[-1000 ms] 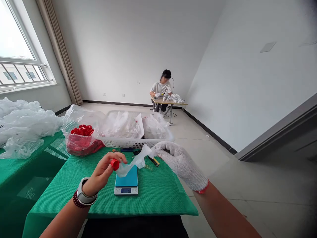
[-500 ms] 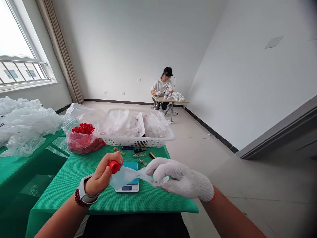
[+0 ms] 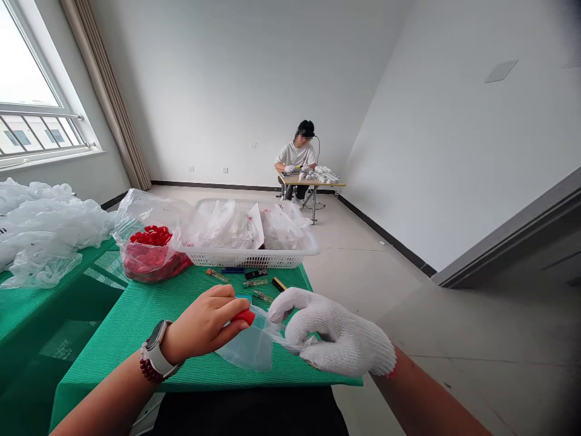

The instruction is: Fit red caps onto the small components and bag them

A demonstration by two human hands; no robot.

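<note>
My bare left hand point(image 3: 206, 324), a watch and bead bracelet on its wrist, pinches a small red cap point(image 3: 245, 317) at the mouth of a clear plastic bag point(image 3: 251, 348). My right hand point(image 3: 333, 333), in a white knit glove, grips the bag's other side with fingers curled. The bag hangs over the green table point(image 3: 136, 321) and hides most of the small scale; only a blue corner point(image 3: 245, 298) shows.
A clear bag of red caps point(image 3: 149, 248) and a white basket point(image 3: 249, 257) of plastic bags stand at the table's far edge, with lighters point(image 3: 254, 278) in front. Crumpled plastic bags point(image 3: 40, 230) lie on the left table. Another person sits at a distant desk point(image 3: 311, 180).
Both hands came down and nearer to me. The left hand brought the red cap rightwards to the bag's mouth, and the bag now covers the scale.
</note>
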